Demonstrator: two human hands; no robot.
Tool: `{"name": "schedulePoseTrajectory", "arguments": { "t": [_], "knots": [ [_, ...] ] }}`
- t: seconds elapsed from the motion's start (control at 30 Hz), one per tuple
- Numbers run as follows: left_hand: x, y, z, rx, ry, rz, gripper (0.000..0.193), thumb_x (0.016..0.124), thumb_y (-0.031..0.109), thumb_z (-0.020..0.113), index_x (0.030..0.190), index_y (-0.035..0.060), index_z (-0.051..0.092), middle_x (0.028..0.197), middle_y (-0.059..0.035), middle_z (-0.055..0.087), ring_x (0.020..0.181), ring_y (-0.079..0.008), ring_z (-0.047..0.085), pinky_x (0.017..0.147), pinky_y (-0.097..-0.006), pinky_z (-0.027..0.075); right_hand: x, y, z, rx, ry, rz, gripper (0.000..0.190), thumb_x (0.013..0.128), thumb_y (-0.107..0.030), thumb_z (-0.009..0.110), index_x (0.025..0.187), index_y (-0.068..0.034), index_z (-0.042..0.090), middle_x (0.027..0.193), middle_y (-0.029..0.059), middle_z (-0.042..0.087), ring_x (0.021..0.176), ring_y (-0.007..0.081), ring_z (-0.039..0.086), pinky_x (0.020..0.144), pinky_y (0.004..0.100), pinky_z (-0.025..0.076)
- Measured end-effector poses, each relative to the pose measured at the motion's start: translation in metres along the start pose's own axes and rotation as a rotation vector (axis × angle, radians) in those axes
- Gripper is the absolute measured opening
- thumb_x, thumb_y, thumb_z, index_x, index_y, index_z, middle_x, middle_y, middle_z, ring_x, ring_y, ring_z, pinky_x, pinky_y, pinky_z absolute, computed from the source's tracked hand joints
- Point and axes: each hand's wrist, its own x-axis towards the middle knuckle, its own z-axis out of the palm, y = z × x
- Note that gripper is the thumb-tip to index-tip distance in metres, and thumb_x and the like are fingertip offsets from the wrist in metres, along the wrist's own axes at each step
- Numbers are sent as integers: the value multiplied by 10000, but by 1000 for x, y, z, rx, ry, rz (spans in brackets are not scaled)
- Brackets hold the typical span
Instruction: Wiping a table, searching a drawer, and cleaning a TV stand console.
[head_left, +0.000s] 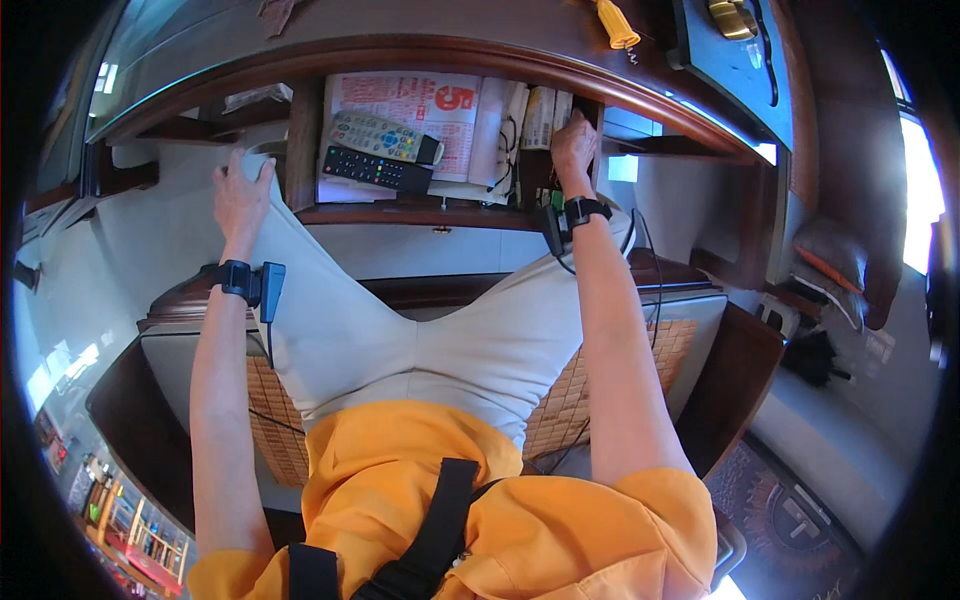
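Note:
An open wooden drawer (352, 215) lies before me under a table top. Inside it are printed papers (409, 97), a grey remote control (382, 137), a black remote control (375, 171), a pair of glasses (507, 150) and small boxes (538, 118). My right hand (576, 148) reaches into the drawer's right side, beside the boxes; its fingertips are partly hidden, so whether it grips anything does not show. My left hand (244, 187) rests on my left knee, fingers apart, left of the drawer, holding nothing.
On the table top above are a yellow-handled corkscrew (618, 27) and, at the upper right, a blue board (742, 67) with a brass-coloured object. I sit on a wooden seat with a woven mat (562, 405). Cushions (829, 255) lie at the right. Cables hang from both wrist devices.

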Motion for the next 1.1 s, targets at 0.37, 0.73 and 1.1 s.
{"name": "schedulePoseTrajectory", "arguments": {
  "t": [0.37, 0.73, 1.1],
  "knots": [
    [1, 2, -4, 42, 2, 11, 526, 788, 460, 547, 1210, 158, 457, 1152, -185, 461, 1033, -367, 504, 820, -447, 443, 27, 13, 28, 179, -385, 363, 184, 798, -97, 501, 917, 14, 588, 866, 250, 614, 904, 344, 597, 797, 398, 474],
    [4, 8, -6, 50, 23, 2, 501, 776, 451, 565, 1167, 149, 483, 1105, -201, 489, 998, -381, 517, 796, -450, 451, 33, -6, 15, -346, -337, -53, 242, 796, -202, 530, 907, -14, 635, 963, 204, 615, 929, 349, 596, 767, 414, 500],
    [1, 4, -7, -36, -9, -27, 532, 770, 465, 559, 1175, 129, 481, 1103, -221, 490, 989, -389, 523, 801, -456, 450, -23, -33, -88, -253, -261, 127, 441, 700, -408, 550, 866, -16, 661, 917, 225, 622, 884, 376, 597, 785, 444, 465]
  ]
}}
